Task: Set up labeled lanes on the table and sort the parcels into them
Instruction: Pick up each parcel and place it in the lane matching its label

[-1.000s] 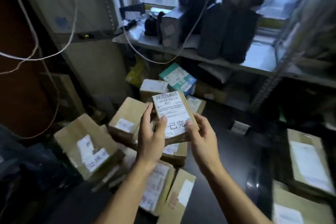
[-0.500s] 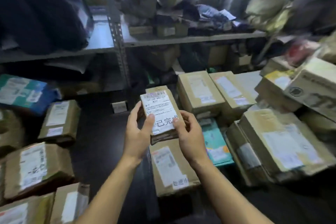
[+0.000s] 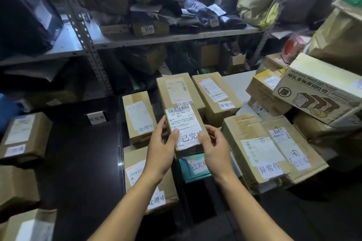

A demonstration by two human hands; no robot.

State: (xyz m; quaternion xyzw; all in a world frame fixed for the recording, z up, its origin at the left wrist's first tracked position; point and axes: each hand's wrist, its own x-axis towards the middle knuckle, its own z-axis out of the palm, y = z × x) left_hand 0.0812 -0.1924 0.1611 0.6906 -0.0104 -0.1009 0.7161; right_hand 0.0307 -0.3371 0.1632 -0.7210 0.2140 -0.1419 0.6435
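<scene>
Right then, both hands held one small parcel up over the dark table, above the middle row of boxes. Left hand gripped its left edge, thumb pressed flat on the label, other fingers curled behind. Right hand gripped the right edge likewise, thumb on the label's lower corner.

Risks, as I judged them: grip was at the lower half only, so the parcel could tip fwd if one hand let go early. Its label read 已完成, and the nearest parcels carried mixed tags, so it could easily land in the wrong lane, esp. w/ rows sitting tight together. Stack at right leaned, incl. the bread-print carton; a knock might send it sliding.

Count: 1 parcel in hand; 2 parcels tagged 处理中; 2 tagged 异常件; 1 teal parcel tagged 已完成 just below the hands; 1 standing lane card on the table, well apart to the left.
</scene>
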